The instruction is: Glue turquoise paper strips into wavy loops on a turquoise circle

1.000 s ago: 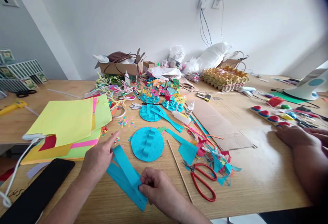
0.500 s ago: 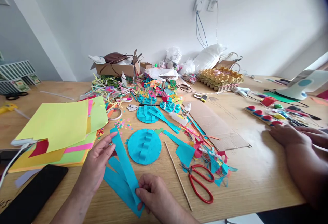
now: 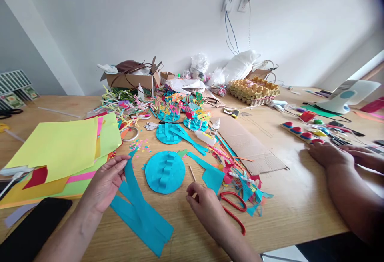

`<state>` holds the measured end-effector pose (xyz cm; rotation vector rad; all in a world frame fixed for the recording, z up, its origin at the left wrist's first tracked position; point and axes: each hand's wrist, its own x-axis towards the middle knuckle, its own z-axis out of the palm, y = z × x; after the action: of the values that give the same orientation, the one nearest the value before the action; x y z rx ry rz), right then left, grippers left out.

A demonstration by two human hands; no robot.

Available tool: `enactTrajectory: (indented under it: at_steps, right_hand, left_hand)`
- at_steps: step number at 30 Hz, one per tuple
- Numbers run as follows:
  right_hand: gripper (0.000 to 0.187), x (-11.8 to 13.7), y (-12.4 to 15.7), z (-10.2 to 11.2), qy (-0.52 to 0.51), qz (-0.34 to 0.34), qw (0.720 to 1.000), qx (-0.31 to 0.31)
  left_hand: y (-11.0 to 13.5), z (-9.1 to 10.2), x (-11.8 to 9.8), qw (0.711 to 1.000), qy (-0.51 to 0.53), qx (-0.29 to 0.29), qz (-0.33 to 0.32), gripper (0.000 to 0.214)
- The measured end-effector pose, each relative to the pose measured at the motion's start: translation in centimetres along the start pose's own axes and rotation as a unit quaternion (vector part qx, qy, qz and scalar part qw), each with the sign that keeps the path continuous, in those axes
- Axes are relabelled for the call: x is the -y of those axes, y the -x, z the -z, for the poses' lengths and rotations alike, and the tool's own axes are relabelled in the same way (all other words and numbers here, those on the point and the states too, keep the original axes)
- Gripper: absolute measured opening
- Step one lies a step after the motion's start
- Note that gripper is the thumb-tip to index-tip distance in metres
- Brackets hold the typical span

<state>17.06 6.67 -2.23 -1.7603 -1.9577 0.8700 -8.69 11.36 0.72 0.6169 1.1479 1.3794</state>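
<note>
My left hand (image 3: pixel 109 178) pinches the top end of a blue paper strip (image 3: pixel 136 190). That strip slants down over other blue strips (image 3: pixel 129 218) lying on the table, its lower end resting with theirs. Right of them, the curled fingers of my right hand (image 3: pixel 207 204) close over a thin wooden stick (image 3: pixel 192 173); only the stick's upper end shows. Just beyond my hands lies a blue disc (image 3: pixel 165 173) with a row of folded paper loops on it. Red-handled scissors (image 3: pixel 234 200) lie beside my right hand, partly hidden by it.
Coloured paper sheets (image 3: pixel 57 146) and a black phone (image 3: pixel 36 230) lie at left. Behind are a second blue disc (image 3: pixel 168 134), glue bottles (image 3: pixel 215 127), cardboard (image 3: pixel 249 146) and egg trays (image 3: pixel 253 90). Paper scraps (image 3: pixel 249 186) lie at right, near another person's hands (image 3: pixel 333 156).
My right hand has let go of the blue strip's lower end and moved right onto the wooden stick. My left hand still holds the strip's top. The view has shifted slightly right.
</note>
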Motion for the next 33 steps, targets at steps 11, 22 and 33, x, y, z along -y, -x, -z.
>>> enactTrajectory:
  at_steps: [11, 22, 33]
  right_hand:
    - [0.051, -0.3, -1.1, -0.9, -0.155, -0.049, 0.987, 0.0]
    - [0.047, -1.1, -3.2, -0.8, -0.226, -0.035, 0.973, -0.021]
    - [0.044, -0.6, -5.0, 0.8, -0.121, -0.015, 0.991, -0.051]
  left_hand:
    - [-1.7, -1.1, 4.1, 0.999, 0.013, 0.04, 0.025, 0.021]
    - [0.0, -1.1, 4.0, 0.995, -0.003, 0.07, 0.075, 0.02]
    - [1.9, -0.6, 4.6, 0.988, -0.021, 0.102, 0.118, 0.019]
